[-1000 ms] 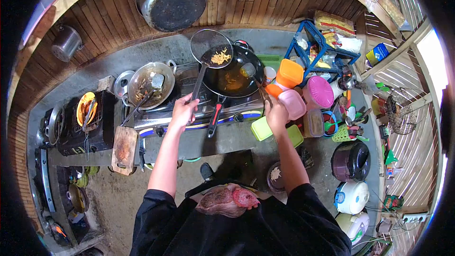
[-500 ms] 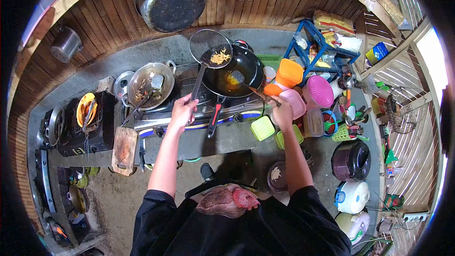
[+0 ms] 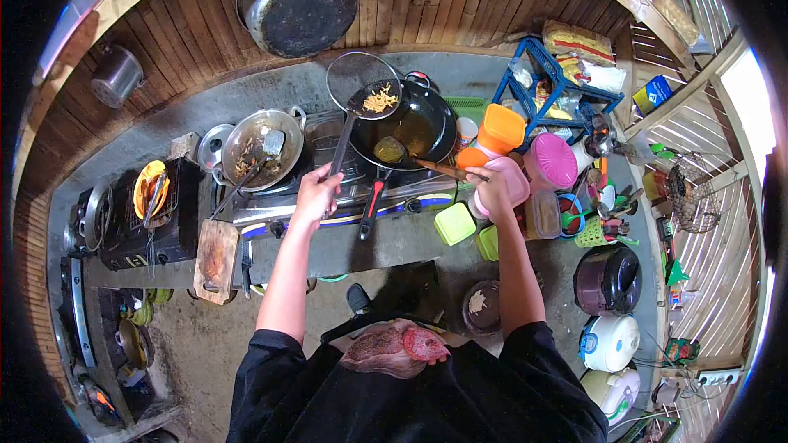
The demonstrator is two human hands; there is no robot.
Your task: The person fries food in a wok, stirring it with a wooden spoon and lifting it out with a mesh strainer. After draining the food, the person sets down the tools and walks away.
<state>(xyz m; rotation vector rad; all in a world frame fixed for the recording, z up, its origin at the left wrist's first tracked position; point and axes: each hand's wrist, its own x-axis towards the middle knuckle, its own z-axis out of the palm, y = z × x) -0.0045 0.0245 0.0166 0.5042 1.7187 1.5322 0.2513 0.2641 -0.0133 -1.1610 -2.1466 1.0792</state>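
Note:
My left hand [image 3: 318, 195] is closed around the dark handle of a mesh strainer [image 3: 351, 82]. Golden fried strips [image 3: 380, 99] lie in the strainer's basket, which hangs over the left rim of a black frying pan [image 3: 435, 119]. In my right hand [image 3: 491, 189] is the wooden handle of a spatula [image 3: 390, 150]. The spatula's blade rests low in the pan, in brownish oil near the front-left side. The pan's black and red handle [image 3: 372, 207] points toward me, between my two hands.
Left of the pan, a wok [image 3: 261, 148] with a second spatula sits on the stove. A wooden board [image 3: 217, 261] lies at the counter's front edge. Plastic containers [image 3: 502, 128] crowd the right side, beside a blue rack [image 3: 566, 86]. A large pan [image 3: 300, 4] hangs on the wall.
My right hand has turned, and the spatula's blade has swung from the pan's middle toward its front-left side. The strainer and my left hand have barely moved.

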